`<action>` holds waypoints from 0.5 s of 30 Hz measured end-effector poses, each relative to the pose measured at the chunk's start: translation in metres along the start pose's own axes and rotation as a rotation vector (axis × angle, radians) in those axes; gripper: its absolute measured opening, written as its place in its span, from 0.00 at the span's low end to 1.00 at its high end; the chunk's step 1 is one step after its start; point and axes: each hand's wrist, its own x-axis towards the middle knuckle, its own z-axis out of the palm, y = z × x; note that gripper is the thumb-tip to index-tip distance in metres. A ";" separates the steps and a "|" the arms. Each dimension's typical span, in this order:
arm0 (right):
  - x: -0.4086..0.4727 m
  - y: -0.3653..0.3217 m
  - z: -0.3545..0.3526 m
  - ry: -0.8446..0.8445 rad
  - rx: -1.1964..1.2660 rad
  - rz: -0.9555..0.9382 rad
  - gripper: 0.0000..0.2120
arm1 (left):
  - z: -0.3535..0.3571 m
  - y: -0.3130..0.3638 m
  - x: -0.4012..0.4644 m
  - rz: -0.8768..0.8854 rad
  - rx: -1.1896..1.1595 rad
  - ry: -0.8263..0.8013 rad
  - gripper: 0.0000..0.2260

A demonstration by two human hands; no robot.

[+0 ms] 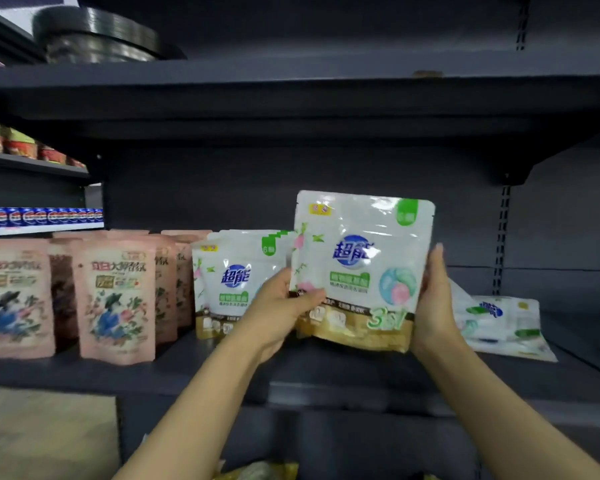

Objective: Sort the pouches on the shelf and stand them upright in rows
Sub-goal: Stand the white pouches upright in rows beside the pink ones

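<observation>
A white pouch (361, 258) with a blue logo and a gold bottom is held upright just above the dark shelf (326, 372). My left hand (284, 306) grips its lower left corner and my right hand (433, 303) clasps its right edge. To its left, a row of the same white pouches (232, 278) stands upright. Further left stand rows of pink pouches (115, 299). At the right, white pouches (499, 323) lie flat on the shelf.
The shelf above (291, 88) overhangs the work area, with a dark round stack (97, 36) on top. Blue cans (39, 216) and red jars (21, 143) fill the neighbouring rack at far left. A slotted upright (499, 237) stands at the right rear.
</observation>
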 end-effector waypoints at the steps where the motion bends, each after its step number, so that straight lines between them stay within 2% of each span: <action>1: -0.006 0.002 0.006 -0.044 -0.071 -0.006 0.27 | -0.008 0.002 -0.006 0.014 0.000 0.027 0.12; 2: -0.015 0.007 0.011 -0.094 -0.154 -0.012 0.26 | -0.017 0.003 -0.012 0.019 0.001 0.056 0.12; 4: -0.029 0.021 0.021 -0.154 -0.427 -0.074 0.15 | -0.035 0.003 -0.022 0.035 0.018 0.125 0.13; 5: -0.033 0.028 0.026 -0.175 -0.534 -0.086 0.13 | -0.044 0.002 -0.027 0.058 0.034 0.160 0.13; 9: -0.042 0.059 0.050 -0.178 -0.826 -0.079 0.24 | -0.075 -0.006 -0.044 0.087 0.162 0.268 0.13; 15: -0.049 0.090 0.073 -0.114 -0.997 -0.100 0.21 | -0.100 -0.018 -0.055 0.021 0.482 0.376 0.15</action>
